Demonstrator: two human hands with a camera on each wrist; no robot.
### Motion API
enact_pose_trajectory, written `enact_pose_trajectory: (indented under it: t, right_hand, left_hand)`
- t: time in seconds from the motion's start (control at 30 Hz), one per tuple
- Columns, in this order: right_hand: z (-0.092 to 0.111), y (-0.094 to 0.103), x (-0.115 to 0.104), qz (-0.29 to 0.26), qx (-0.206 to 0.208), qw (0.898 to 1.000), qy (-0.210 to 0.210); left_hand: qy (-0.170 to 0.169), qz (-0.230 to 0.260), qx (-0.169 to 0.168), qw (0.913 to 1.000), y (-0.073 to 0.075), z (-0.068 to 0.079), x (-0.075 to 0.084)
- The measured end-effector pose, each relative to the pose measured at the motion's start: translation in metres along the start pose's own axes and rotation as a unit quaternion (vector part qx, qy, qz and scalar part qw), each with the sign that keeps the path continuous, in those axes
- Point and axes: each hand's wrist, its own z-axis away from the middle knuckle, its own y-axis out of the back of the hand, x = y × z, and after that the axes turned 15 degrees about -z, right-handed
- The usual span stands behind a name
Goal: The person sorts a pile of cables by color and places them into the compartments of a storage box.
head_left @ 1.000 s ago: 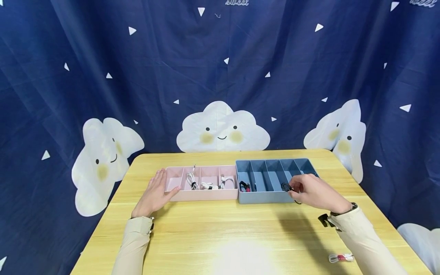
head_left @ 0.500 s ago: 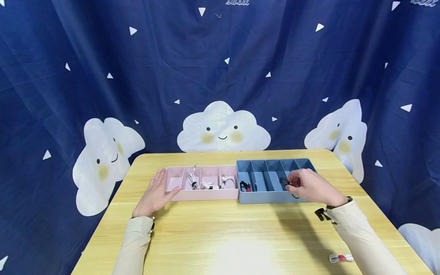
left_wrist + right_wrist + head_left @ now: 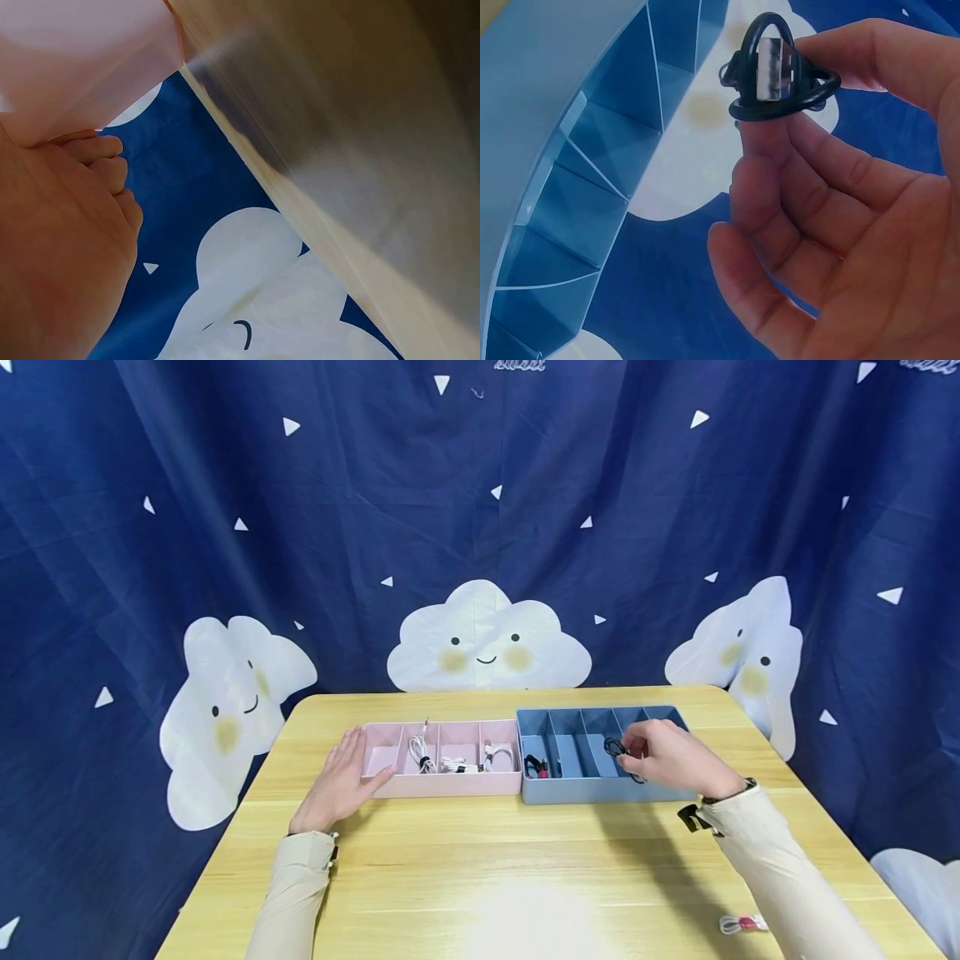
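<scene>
My right hand (image 3: 675,760) pinches a coiled black USB cable (image 3: 780,82) between thumb and fingers, its metal plug facing the right wrist camera. In the head view the hand and cable overlap the right half of a blue divided box (image 3: 577,791). My left hand (image 3: 341,785) lies with straight fingers against the left end of a pink divided box (image 3: 446,787), its thumb along the front rim. White cables lie in three of the pink compartments, such as the coiled white cable (image 3: 420,756). A black and red cable (image 3: 536,767) sits in the blue box's leftmost compartment.
A white cable with a red tie (image 3: 741,924) lies on the wooden table (image 3: 450,868) at front right, close to my right sleeve. The two boxes stand end to end. Behind the table hangs a dark blue curtain (image 3: 337,543) with clouds.
My right hand has moved slightly left and away from me with the black cable, farther over the blue box. The left hand has stayed in place on the pink box.
</scene>
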Motion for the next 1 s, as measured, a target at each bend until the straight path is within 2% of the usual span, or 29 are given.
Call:
enact_pose_trajectory:
  t: [0.5, 1.0]
  right_hand:
    - [-0.015, -0.001, 0.0, 0.004, 0.002, 1.0, -0.008]
    - [-0.028, -0.004, 0.002, -0.015, -0.008, 1.0, -0.021]
  left_hand:
    - [-0.001, -0.005, 0.001, 1.0, -0.004, -0.001, -0.003]
    - [-0.001, -0.004, 0.0, 1.0, -0.002, -0.001, -0.001]
